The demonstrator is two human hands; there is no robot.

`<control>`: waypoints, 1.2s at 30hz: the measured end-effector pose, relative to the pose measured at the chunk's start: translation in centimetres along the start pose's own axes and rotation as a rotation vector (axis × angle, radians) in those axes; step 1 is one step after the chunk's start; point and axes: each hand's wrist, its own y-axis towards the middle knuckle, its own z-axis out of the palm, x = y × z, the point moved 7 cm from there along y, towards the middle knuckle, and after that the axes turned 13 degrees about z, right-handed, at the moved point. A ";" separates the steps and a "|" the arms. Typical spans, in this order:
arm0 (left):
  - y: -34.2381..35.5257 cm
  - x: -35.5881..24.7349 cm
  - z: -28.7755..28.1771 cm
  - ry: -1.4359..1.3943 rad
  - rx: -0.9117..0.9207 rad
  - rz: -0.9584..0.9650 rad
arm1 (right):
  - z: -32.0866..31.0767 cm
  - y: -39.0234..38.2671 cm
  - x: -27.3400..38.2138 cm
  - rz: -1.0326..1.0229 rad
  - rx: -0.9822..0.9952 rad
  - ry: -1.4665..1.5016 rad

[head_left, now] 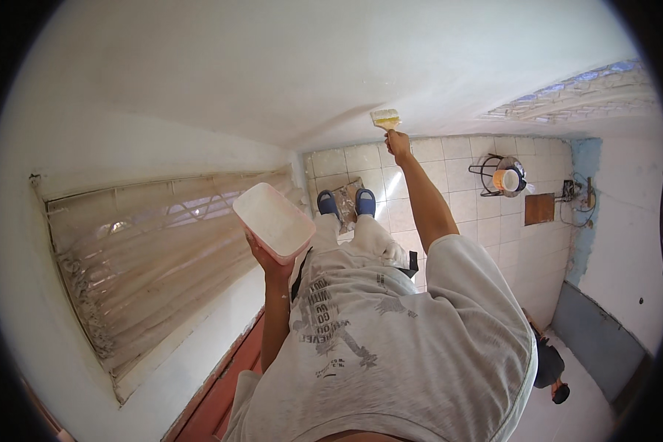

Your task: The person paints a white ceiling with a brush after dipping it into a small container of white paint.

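Note:
My right hand [398, 145] is stretched out ahead, its fingers wrapped round the handle of a wide paintbrush [386, 118]. White paint coats the bristles, which are at the pale wall [287, 74]; whether they touch it I cannot tell. At my left side, my left hand [267, 256] grips a pink rectangular tub [302, 243] from beneath and tilts it a little. Its inside is whitish, and the paint level is hard to make out. Most of the left fingers are hidden under the tub.
My feet in blue slippers [365, 202] stand on a worn board on the tiled floor [442, 199]. A curtained window [169, 243] is at the left. A stool [486, 173] with an orange-white bucket [505, 180] stands to the right. Another person [549, 365] is at the lower right.

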 end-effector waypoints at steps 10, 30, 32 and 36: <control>0.0 0.5 -0.8 0.001 -0.005 -0.102 | -3.0 3.0 2.8 -0.048 -0.020 0.056; 2.4 3.2 -2.5 0.078 0.004 -0.133 | -1.3 -26.1 21.9 -0.620 0.033 0.017; 2.4 3.4 -2.2 0.050 0.001 -0.137 | -0.8 -27.7 23.0 -0.707 0.093 0.066; 1.9 3.7 -2.1 -0.021 0.034 -0.175 | 0.7 -20.5 20.4 -0.713 0.066 -0.017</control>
